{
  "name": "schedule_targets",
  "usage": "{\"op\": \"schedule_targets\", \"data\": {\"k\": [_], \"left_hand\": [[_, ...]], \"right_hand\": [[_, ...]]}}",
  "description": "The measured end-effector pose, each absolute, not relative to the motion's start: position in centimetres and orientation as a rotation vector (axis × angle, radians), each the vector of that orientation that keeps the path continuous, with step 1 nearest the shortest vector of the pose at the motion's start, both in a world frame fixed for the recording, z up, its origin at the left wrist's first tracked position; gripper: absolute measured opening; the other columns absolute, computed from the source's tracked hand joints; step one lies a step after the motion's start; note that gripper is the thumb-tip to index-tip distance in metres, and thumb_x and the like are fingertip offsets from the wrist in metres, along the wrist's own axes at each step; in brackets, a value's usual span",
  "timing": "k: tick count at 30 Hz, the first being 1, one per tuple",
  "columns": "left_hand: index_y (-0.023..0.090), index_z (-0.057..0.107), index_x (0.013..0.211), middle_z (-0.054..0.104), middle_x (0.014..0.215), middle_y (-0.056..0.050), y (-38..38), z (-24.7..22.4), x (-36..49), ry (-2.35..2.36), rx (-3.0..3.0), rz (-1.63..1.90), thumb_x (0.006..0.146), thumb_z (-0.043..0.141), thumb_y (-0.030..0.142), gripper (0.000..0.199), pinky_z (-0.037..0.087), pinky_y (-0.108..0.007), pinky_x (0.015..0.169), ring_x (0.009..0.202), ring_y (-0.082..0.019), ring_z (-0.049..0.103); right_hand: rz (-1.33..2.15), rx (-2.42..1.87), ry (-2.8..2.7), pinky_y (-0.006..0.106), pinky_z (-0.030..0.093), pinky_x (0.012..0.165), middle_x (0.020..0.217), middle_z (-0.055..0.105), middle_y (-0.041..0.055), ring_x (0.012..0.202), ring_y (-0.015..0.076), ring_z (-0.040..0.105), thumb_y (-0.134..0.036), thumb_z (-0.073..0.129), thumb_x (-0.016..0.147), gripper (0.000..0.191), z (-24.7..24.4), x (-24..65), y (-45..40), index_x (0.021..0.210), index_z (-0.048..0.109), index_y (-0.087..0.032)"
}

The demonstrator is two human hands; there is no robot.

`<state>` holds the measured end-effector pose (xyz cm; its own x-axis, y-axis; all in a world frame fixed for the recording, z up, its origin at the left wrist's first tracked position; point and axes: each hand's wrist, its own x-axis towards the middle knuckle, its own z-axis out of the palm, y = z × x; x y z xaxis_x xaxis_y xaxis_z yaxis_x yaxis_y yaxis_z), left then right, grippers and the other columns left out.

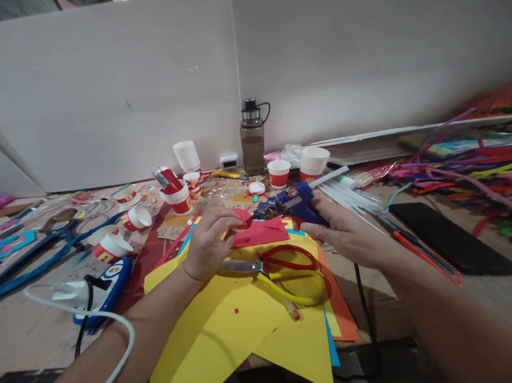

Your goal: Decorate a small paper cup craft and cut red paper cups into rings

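My right hand (339, 230) is closed round the handle of a blue glue gun (285, 204), with a white glue stick (329, 176) poking out of its back. The gun's nozzle points left at a small red piece (241, 220) pinched in my left hand (213, 240). Below the hands, scissors (278, 268) with one red and one yellow handle loop lie on yellow paper (230, 332). Red paper (261, 233) lies behind the scissors.
A bottle (252, 137) stands near the white wall, with paper cups (314, 163) beside it. Left are a blue-white power strip (106, 293) and tipped cups (112, 246). Right are a black phone-like slab (452, 237) and colourful pipe cleaners (480, 172).
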<state>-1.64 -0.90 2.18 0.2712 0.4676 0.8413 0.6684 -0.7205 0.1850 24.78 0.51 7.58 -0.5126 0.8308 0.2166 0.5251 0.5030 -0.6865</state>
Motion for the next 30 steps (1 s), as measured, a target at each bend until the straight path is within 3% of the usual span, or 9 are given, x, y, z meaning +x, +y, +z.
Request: {"op": "schedule_targets", "data": {"k": [13,21,30], "left_hand": [[0.020,0.061,0.089,0.065,0.091,-0.004,-0.9,2.0,-1.7,-1.051,-2.337,-1.433,0.075,0.057,0.001,0.024,0.051,-0.034,0.080,0.090,-0.016,0.060],[0.021,0.062,0.091,0.068,0.091,-0.005,-0.9,2.3,-1.9,-0.884,-2.353,-1.204,0.079,0.057,0.006,0.019,0.049,-0.034,0.084,0.096,-0.018,0.060],[0.022,0.063,0.091,0.067,0.093,-0.004,-0.9,2.0,-2.2,-1.003,-2.318,-1.266,0.076,0.058,0.006,0.023,0.049,-0.035,0.084,0.094,-0.018,0.061]], "right_hand": [[0.763,-1.103,-2.221,0.044,0.045,0.091,0.119,0.059,0.0101,0.106,0.0269,0.055,-0.040,0.048,0.086,0.048,7.6,24.7,0.5,0.129,0.048,-0.018],[0.741,-1.153,-2.286,0.040,0.046,0.088,0.111,0.062,0.0094,0.099,0.0251,0.057,-0.043,0.048,0.087,0.041,8.0,25.0,0.4,0.119,0.053,-0.017],[0.749,-1.090,-2.292,0.039,0.047,0.088,0.109,0.063,0.0055,0.099,0.0245,0.056,-0.043,0.050,0.086,0.041,8.1,25.7,0.3,0.122,0.053,-0.024]]}}
